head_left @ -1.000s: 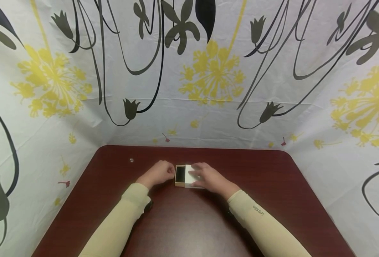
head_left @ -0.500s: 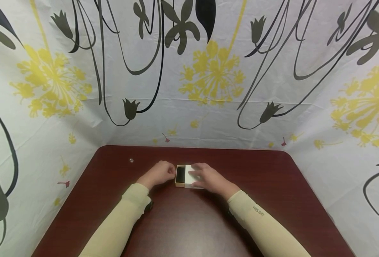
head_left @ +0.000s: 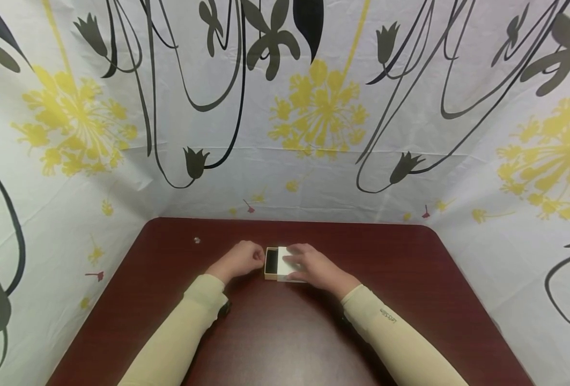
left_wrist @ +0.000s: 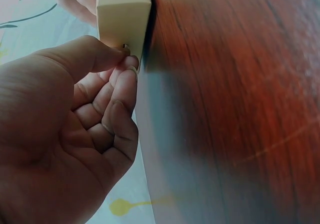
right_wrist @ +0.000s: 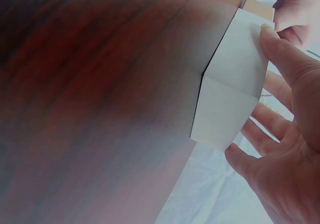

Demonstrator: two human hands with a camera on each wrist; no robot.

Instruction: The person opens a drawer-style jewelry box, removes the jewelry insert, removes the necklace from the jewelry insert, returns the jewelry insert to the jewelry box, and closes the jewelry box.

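Observation:
A small drawer box lies on the table, its white sleeve (head_left: 287,273) on the right and its tan inner tray (head_left: 271,279) partly out on the left. The tray's inside is black. My left hand (head_left: 243,258) pinches with thumb and forefinger at a small hole in the tray's end face, as the left wrist view shows; whatever is between the tips is mostly hidden. Spread over the sleeve, my right hand (head_left: 316,268) holds it, thumb (right_wrist: 285,51) on the near side and fingers across the top and end.
A tiny shiny object (head_left: 197,240) lies on the dark red table (head_left: 285,332), left of my left hand. Behind the table's far edge hangs a white cloth (head_left: 285,187) with yellow and grey flower prints, which also runs along both sides.
The tray has slid slightly right into the sleeve, so a narrower strip of it shows. My left hand has shifted a little right with it; the right hand stays in place.

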